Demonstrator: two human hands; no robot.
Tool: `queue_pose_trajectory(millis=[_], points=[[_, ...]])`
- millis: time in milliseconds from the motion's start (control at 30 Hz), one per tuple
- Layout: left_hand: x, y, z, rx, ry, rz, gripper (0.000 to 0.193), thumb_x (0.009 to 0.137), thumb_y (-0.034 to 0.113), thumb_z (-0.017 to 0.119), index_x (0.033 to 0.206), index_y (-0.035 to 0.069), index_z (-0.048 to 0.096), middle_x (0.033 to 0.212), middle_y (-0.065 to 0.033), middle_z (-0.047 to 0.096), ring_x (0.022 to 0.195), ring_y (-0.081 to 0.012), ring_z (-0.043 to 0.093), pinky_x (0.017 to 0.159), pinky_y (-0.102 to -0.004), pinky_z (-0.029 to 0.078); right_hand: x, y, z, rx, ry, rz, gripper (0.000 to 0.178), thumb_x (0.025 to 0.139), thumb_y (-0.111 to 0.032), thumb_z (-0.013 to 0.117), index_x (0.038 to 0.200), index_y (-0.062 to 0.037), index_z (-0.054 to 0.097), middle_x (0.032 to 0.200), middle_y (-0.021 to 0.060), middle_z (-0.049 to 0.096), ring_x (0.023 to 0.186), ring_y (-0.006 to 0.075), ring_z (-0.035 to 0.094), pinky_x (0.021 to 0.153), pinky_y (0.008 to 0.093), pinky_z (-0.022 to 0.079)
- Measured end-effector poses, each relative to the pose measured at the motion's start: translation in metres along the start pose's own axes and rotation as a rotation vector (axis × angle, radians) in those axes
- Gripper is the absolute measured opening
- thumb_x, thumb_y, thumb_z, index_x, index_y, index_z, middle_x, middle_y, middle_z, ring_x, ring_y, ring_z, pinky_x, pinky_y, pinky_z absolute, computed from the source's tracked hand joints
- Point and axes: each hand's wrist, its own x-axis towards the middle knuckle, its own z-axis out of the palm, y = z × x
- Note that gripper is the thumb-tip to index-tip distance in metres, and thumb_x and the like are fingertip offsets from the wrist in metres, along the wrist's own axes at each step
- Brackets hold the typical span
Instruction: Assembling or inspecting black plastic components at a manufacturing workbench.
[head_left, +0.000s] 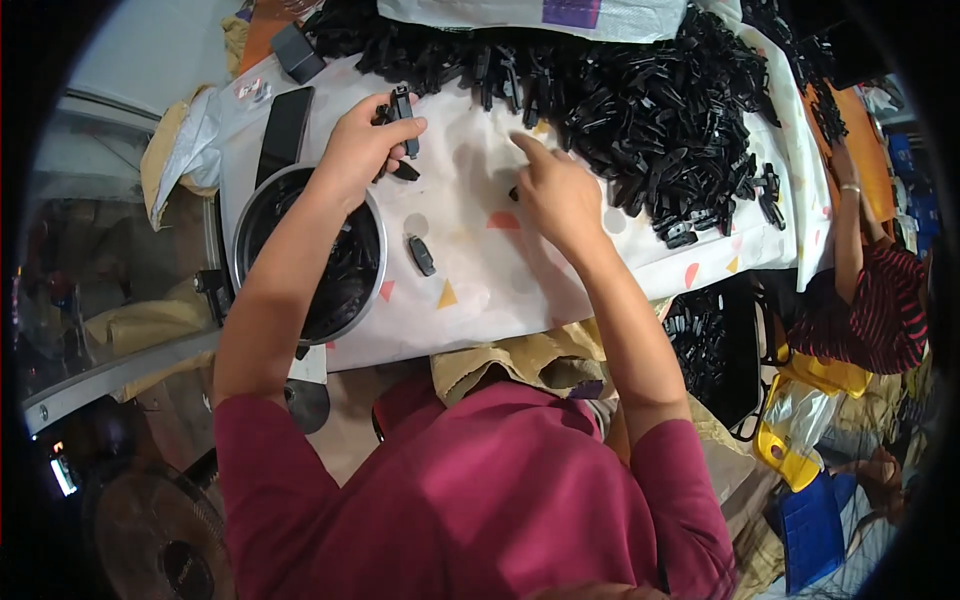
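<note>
My left hand (372, 140) is closed round a long, narrow black plastic piece (403, 118), with more dark bits showing between its fingers. Just below it, another black piece (404, 171) is near or against the fingers. My right hand (562, 195) is over the cloth with its index finger stretched towards the pile; the other fingers are curled, and a small dark bit shows at their edge. A single loose black piece (422, 256) lies on the cloth between my forearms. A big heap of similar black pieces (660, 130) spreads across the far and right side.
Under my left forearm stands a round metal bowl (376, 262) containing black pieces. Beside it lie a dark phone (286, 130) and a black box (297, 54). A white sack (640, 18) rests at the back. Right of the table are a black crate (735, 350) and another person (870, 290).
</note>
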Motion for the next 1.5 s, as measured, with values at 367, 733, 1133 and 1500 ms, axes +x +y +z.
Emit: queue_pose_trajectory(millis=[367,733,1133,1500], points=[[-0.049,0.002,-0.005,-0.568,0.147,0.009,0.023,0.083,0.016,0.061,0.098,0.001,0.052,0.078,-0.0043,0.058,0.061,-0.0101,0.054,0.051,-0.022,0.042,0.065,-0.015,0.024,-0.442,-0.452,-0.144,0.037,0.084,-0.026,0.048,0.119,-0.0166,0.052,0.09,0.0133,0.064,0.078,0.0284,0.063,0.065,0.0365,0.05],[-0.077,0.024,0.052,-0.658,0.116,0.208,0.025,0.085,0.027,0.059,0.094,0.004,0.054,0.079,-0.0034,0.058,0.065,-0.0101,0.057,0.053,-0.0214,0.043,-0.038,-0.058,-0.059,1.719,0.152,0.217,0.021,0.08,0.004,0.057,0.101,0.0023,0.052,0.095,0.0149,0.059,0.075,0.0234,0.064,0.059,0.0297,0.057],[-0.089,0.031,0.074,-0.638,0.062,0.16,0.026,0.084,0.023,0.061,0.095,0.001,0.051,0.082,-0.0045,0.058,0.066,-0.0105,0.06,0.049,-0.0191,0.045,-0.052,-0.053,-0.066,1.395,0.235,0.092,0.02,0.077,0.01,0.058,0.097,0.0066,0.06,0.105,0.0146,0.056,0.085,0.0184,0.06,0.072,0.0284,0.055],[-0.093,0.007,0.068,-0.533,-0.092,0.688,0.032,0.09,0.029,0.05,0.102,-0.001,0.05,0.09,-0.0083,0.06,0.065,-0.0092,0.057,0.055,-0.0206,0.048,-0.051,-0.064,-0.06,1.072,0.58,-0.138,0.018,0.071,0.01,0.065,0.086,0.0032,0.06,0.094,0.0106,0.054,0.086,0.0161,0.055,0.072,0.0243,0.046]])
